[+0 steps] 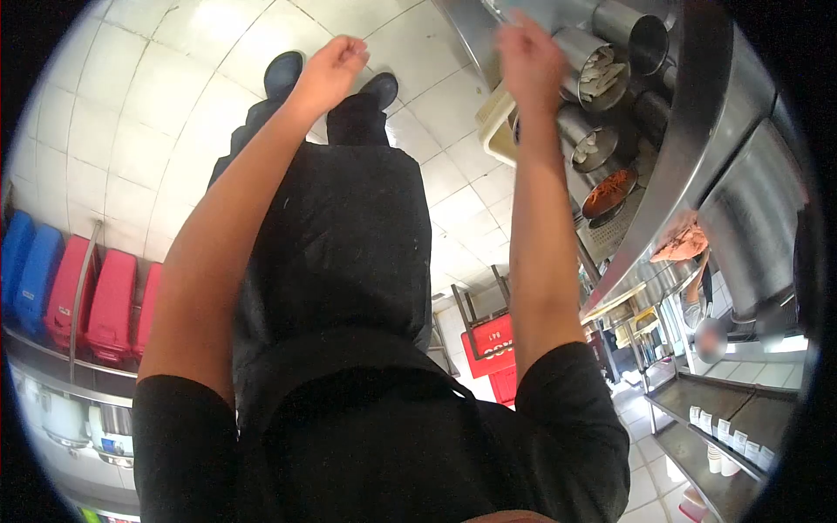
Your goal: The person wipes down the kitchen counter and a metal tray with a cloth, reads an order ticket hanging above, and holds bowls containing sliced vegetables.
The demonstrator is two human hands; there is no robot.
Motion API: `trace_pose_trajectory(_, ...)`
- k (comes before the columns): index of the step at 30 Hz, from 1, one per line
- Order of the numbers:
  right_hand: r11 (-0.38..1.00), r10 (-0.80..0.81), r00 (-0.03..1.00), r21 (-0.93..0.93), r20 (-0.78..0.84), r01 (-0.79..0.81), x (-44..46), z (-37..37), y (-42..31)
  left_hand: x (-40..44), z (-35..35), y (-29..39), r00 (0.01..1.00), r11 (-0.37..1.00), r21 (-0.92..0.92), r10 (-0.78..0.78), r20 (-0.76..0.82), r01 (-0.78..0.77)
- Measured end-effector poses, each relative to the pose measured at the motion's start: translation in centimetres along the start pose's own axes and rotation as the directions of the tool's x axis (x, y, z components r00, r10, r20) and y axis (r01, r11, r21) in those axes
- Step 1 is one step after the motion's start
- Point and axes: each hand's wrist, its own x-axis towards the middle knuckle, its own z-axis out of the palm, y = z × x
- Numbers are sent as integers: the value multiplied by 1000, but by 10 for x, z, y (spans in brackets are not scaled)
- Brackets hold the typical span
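My left hand (336, 70) hangs over the tiled floor near my black shoes, its fingers curled together with nothing visible in them. Blurred by motion, my right hand (529, 61) is closed beside the steel counter. A thin shiny metal utensil (494, 10) sticks out from its fingers at the top edge; the rest is hidden. Right of this hand, a steel container (600, 77) holds pale strips. Below it are another container with pale pieces (588, 146) and a round one with orange shreds (609, 193).
A cream plastic crate (499, 131) stands under the counter edge (689, 166). Pinkish food (682, 244) lies farther along. Red bins (112, 301) and blue bins (37, 279) line the left. A red crate (490, 346) and a steel shelf rack (706, 401) are behind; a person (711, 340) is at right.
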Motion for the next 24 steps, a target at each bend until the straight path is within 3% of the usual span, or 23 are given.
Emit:
trace_pose_trajectory(2, 969, -169, 948, -223, -272, 108, 4, -55, 31, 23, 5, 20, 997, 996, -53, -68, -27, 66)
trace_pose_trajectory(5, 929, 79, 915, -303, -395, -211, 18, -94, 32, 44, 17, 54, 988, 962, -225, -152, 35, 156)
trace_pose_trajectory(9, 851, 90, 938, -464, -334, -247, 59, -135, 81, 67, 49, 82, 990, 917, -375, -134, 34, 137)
trace_pose_trajectory(13, 830, 104, 954, -505, -281, -239, 75, -146, 122, 88, 82, 95, 988, 889, -432, -151, 32, 150)
trace_pose_trajectory(17, 828, 111, 954, -505, -280, -245, 73, -152, 133, 115, 100, 93, 988, 873, -466, -102, 113, 143)
trace_pose_trajectory(24, 829, 76, 958, -516, -277, -215, 60, -150, 128, 106, 106, 96, 981, 858, -476, -174, 86, 194)
